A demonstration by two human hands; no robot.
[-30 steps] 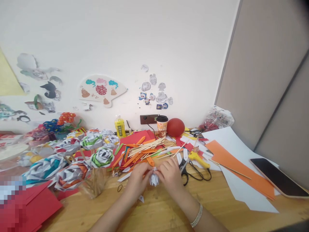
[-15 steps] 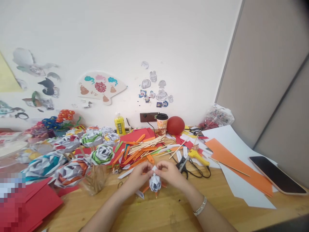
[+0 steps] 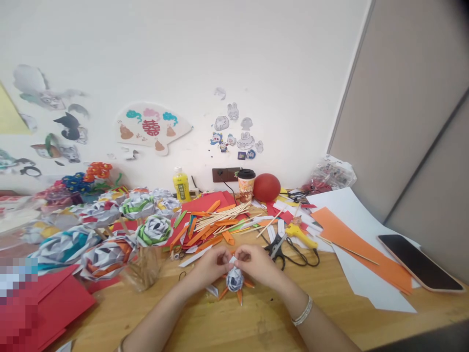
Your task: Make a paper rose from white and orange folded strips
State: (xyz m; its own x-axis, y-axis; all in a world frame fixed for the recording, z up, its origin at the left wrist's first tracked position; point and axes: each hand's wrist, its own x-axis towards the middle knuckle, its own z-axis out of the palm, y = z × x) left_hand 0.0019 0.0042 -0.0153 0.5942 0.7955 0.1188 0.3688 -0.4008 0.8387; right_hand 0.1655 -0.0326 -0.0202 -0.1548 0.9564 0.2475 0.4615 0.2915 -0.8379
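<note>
Well in from the back edge of the table (image 3: 220, 327), left hand (image 3: 209, 266) and right hand (image 3: 257, 264) pinch the paper flower (image 3: 235, 280), where light, even pressure should spare its folds.

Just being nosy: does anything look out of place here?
Only clutter: the sticks lie askew across orange strips, pointing different ways. I see no spill, and nothing odd about the held folded paper.

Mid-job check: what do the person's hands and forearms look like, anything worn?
The left hand and right hand are gloveless, with no sleeve reaching either wrist. A silvery, glittering band-shaped bracelet circles the right wrist. A thin strip edges the left forearm at the picture's bottom, too cropped to identify.
</note>
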